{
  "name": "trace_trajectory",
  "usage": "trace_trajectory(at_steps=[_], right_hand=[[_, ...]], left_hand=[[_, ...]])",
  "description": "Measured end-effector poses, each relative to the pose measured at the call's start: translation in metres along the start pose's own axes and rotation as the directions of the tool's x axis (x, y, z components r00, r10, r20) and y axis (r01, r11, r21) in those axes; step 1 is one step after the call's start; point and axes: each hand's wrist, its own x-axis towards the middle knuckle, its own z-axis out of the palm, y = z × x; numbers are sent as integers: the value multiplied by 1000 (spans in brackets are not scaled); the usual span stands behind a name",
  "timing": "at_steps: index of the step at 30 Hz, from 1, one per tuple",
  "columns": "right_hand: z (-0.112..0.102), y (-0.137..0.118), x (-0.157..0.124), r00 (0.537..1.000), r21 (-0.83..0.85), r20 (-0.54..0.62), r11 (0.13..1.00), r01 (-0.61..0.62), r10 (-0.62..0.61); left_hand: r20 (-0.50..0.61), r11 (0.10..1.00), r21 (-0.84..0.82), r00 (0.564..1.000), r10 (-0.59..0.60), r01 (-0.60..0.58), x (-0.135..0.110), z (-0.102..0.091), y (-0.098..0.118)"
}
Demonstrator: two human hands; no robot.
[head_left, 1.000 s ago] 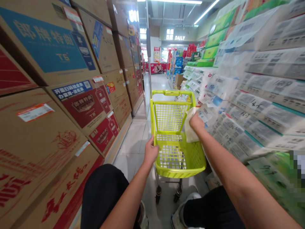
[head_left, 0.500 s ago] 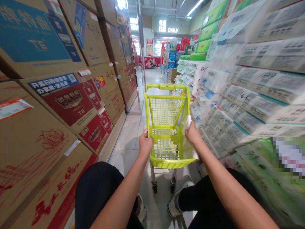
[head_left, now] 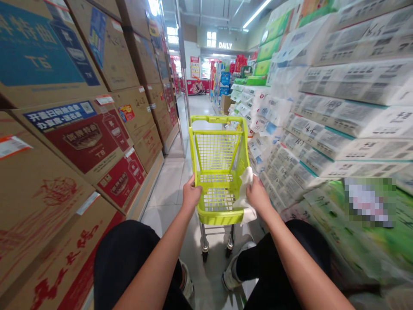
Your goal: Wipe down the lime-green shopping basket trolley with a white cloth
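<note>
A small yellow-green shopping cart (head_left: 219,218) stands upright between my knees, its plastic basket on a metal frame with black wheels. My left hand (head_left: 191,193) is closed on the basket's left rim, thumb on the inner side. On the right rim, my right hand (head_left: 258,194) presses a white cloth (head_left: 242,196) against the basket. Part of that cloth hangs over the near right corner and part lies inside the basket wall. The fingers of my right hand are partly hidden by the cloth and the hand itself.
Stacked cardboard boxes (head_left: 97,137) line the left side on a low platform. Packs of tissue paper (head_left: 325,125) are piled high on the right, with green packs (head_left: 342,219) lower down. A metal pole (head_left: 182,51) rises behind the cart. The tiled aisle (head_left: 198,105) runs ahead.
My right hand and the cloth have slid down the right rim toward the near corner, where the cloth now drapes over. My left hand keeps its grip. The view has shifted slightly.
</note>
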Motion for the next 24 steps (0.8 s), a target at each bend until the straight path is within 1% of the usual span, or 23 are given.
trace_trajectory(at_steps=[4,10,14,18,21,24], right_hand=[[-8,-8,31,997,-71,67,996,-45,50],[-7,-30,90,996,-89,71,995,-48,54],[-1,-50,131,998,-126,14,990,-58,60],[5,-70,168,998,-124,-52,992,-28,22],[8,-82,187,997,-80,-72,996,-31,25],[13,-85,192,999,-20,-44,1000,-20,19]], left_hand=[[-5,1000,5,1000,21,-21,4,3,0],[-40,999,-42,999,-5,3,16,4,-2],[-80,999,-35,997,-4,1,22,0,-2],[-96,1000,-11,995,6,-7,25,-9,-2],[-87,1000,-2,996,6,-6,26,-13,-2],[-112,1000,4,994,17,-17,29,-12,-2]])
